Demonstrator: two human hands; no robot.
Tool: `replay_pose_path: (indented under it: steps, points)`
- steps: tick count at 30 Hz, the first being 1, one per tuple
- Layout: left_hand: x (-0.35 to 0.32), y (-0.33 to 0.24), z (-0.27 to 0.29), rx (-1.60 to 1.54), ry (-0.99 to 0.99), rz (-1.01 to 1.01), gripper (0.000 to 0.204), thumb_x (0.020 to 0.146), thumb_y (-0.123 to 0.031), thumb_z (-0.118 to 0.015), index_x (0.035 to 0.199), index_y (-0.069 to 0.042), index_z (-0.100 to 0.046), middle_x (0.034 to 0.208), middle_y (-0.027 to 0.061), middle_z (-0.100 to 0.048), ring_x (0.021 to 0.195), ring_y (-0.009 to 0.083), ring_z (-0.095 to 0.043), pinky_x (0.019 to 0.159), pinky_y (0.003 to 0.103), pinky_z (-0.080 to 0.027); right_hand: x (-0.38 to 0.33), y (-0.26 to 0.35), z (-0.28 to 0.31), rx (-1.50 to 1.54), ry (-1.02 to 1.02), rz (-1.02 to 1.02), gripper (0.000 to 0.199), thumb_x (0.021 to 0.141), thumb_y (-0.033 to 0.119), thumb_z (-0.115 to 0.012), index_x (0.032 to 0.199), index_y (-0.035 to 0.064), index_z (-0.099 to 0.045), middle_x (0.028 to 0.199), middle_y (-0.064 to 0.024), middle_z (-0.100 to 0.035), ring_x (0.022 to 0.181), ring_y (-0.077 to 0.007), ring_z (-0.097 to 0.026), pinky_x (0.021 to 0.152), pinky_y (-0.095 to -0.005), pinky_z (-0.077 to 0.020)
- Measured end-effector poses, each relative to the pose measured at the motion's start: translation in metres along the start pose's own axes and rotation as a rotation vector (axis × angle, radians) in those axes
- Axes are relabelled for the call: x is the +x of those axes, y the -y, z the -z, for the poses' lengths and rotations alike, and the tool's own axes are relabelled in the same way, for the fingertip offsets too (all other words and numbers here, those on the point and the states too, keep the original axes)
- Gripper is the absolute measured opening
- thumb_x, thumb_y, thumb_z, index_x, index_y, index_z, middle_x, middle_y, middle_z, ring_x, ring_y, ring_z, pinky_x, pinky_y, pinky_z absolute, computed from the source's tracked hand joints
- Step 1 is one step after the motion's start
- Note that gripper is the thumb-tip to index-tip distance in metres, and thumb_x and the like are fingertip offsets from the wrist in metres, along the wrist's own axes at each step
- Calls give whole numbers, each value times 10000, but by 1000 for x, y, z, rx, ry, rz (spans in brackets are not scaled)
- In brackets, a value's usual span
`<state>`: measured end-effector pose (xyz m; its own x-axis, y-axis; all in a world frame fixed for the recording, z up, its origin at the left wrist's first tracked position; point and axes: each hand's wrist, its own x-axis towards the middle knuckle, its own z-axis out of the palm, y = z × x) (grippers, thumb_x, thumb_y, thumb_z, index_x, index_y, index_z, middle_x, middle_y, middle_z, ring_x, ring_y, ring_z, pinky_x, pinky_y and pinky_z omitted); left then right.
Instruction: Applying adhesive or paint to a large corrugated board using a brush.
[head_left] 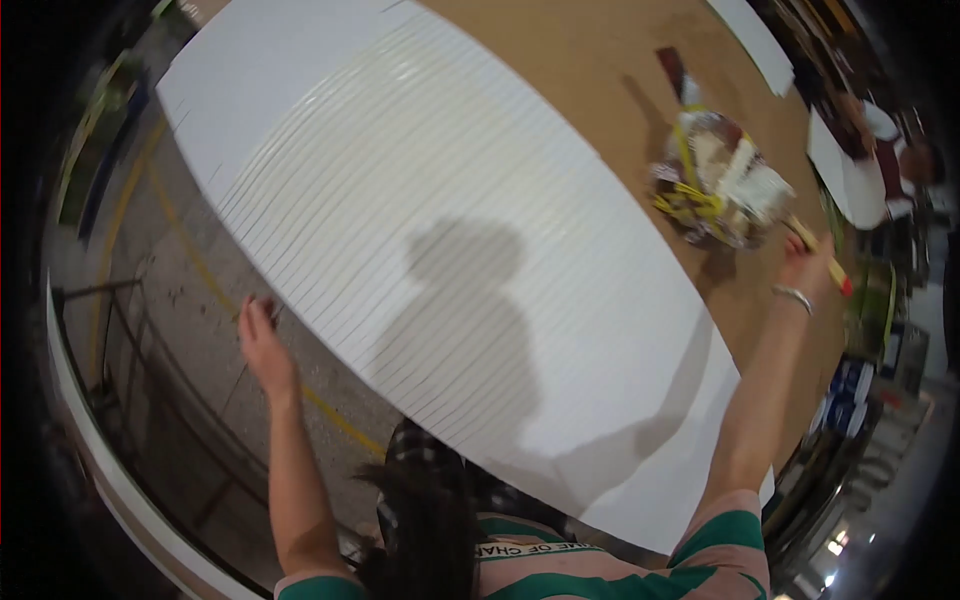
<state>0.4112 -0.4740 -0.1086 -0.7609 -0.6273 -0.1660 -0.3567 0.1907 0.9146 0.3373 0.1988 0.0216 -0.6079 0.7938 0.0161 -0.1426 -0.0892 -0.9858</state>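
Note:
My right hand (806, 272) is closed round the wooden handle (838, 272) of a brush, which has a red end. The brush's head is at a plastic-wrapped tub (712, 165) holding whitish paste, so its bristles are hard to make out. A large white panel (620, 330) lies slantwise in front of me, its middle covered with many glossy, roughly parallel lines. Off the panel's left edge, above the floor, hangs my left hand (265, 350). Its fingers are stretched out, and I see nothing plainly held in them.
The panel lies on a brown board-topped table (560, 40). A dark-handled tool (672, 72) sticks out from the tub. Another person (890, 165) is at the far right, near another white sheet (755, 45). A metal-framed rack (130, 330) stands at left, over a floor with yellow lines (335, 415).

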Motion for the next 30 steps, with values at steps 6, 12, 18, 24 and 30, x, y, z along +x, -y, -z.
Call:
replay_pose_path:
  steps: [6,12,18,24,30]
  points:
    - [-25,-24,-39,-476,110,203,631,1010,-459,-250,1390,38,-327,1371,184,-425,1252,277,-417,1054,359,-296,-89,63,-47,-42,83,30,473,935,496,-479,1000,34,-554,992,-157,-642,640,-140,-576,569,-220,-496]
    - [-54,-56,-70,-557,112,328,712,998,-502,-224,1436,57,-180,1468,198,-267,1331,297,-317,1083,360,-259,-186,50,-107,-20,558,-231,402,966,393,-457,929,20,-605,985,-240,-648,560,-138,-545,506,-236,-435]
    - [-52,-39,-75,-683,146,234,706,1002,-489,-221,1434,67,-173,1489,201,-234,1341,301,-304,1096,362,-250,-257,10,-182,-96,837,-294,231,913,221,-530,893,7,-616,880,-182,-664,563,-135,-564,507,-261,-437]
    - [-47,-47,-89,-763,76,293,666,1001,-476,-259,1404,54,-285,1416,166,-379,1256,263,-420,1042,339,-324,-283,-3,-217,-311,1036,-44,126,856,92,-621,878,-28,-656,827,-70,-660,678,-106,-598,585,-216,-463]
    - [-46,-52,-77,-733,91,419,656,1004,-462,-248,1416,49,-258,1424,180,-356,1279,270,-391,1053,347,-320,-283,23,-103,-873,1298,250,121,867,62,-588,868,-31,-665,748,-53,-616,631,-89,-567,576,-226,-452]
